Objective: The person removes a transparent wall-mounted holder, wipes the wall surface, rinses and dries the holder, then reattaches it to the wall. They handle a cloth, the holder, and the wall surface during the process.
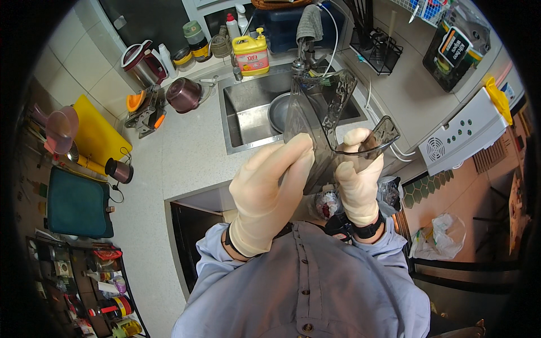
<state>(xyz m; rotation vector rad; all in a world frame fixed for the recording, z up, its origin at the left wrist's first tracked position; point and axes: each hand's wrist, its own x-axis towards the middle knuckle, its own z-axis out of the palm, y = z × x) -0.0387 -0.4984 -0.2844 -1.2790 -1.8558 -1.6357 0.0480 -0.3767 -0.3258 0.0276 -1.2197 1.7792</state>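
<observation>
I hold a clear, smoky plastic container or panel (307, 115) with wet-looking edges upright above the front right of the sink. My left hand (265, 197), in a cream glove, is closed with its fingertips against the plastic's left side. My right hand (358, 191), also gloved, grips its lower right part, with fingers behind and around the curved rim. Behind the plastic, a round grey pan (277, 115) lies in the steel sink (236, 96), partly hidden.
A yellow detergent jug (251, 62) and cloth-draped tap (309, 28) stand behind the sink. Left on the counter (141, 208) are a purple pot (183, 96), kettle (141, 65) and teal board (76, 200). A white control box (456, 132) is right; a plastic bag (437, 239) lies below.
</observation>
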